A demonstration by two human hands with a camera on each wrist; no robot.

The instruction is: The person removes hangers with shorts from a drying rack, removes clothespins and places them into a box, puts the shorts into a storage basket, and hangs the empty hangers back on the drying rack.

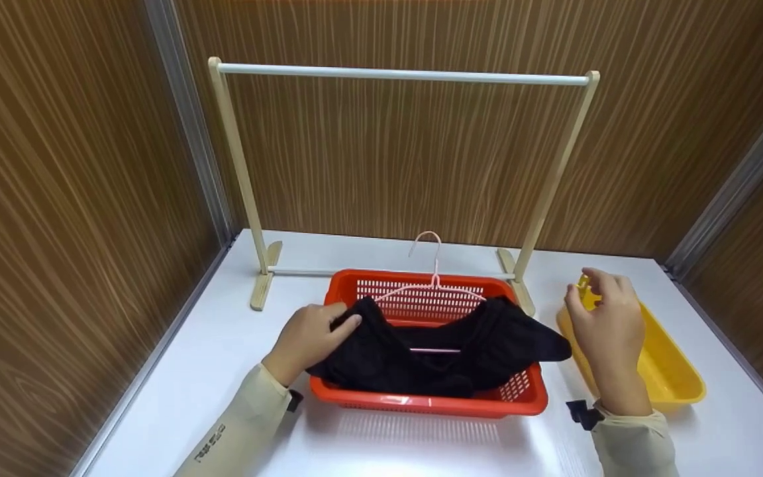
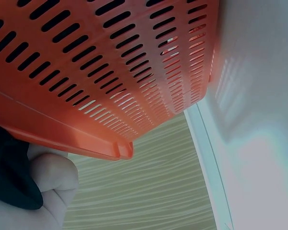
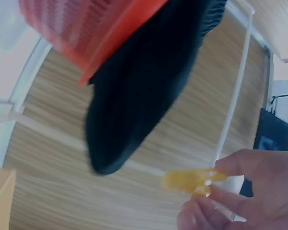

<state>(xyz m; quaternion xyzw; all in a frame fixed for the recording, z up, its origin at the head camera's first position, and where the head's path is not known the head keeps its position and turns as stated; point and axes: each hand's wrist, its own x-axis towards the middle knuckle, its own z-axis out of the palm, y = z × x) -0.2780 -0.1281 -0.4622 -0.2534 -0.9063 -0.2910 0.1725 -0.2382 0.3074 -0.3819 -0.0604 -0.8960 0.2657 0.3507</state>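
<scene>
A black garment (image 1: 408,364) with wide straps hangs on a pink hanger (image 1: 437,278) and lies over a red basket (image 1: 421,401). Its left end is pinched by my left hand (image 1: 312,334), between thumb and fingers; the left wrist view shows the black cloth (image 2: 9,167) against the curled fingers. Off to the basket's right, my right hand (image 1: 610,318) pinches a yellow clothespin (image 1: 583,283) between thumb and fingertips. The right wrist view shows that clothespin (image 3: 187,179) blurred, apart from the garment's free right end (image 3: 129,110).
Beneath and beside the right hand stands a yellow tray (image 1: 673,371). Behind the basket is a wooden rack with a white top bar (image 1: 401,73) and feet on the white table (image 1: 249,404). Wood-grain panels (image 1: 395,172) enclose the back and sides.
</scene>
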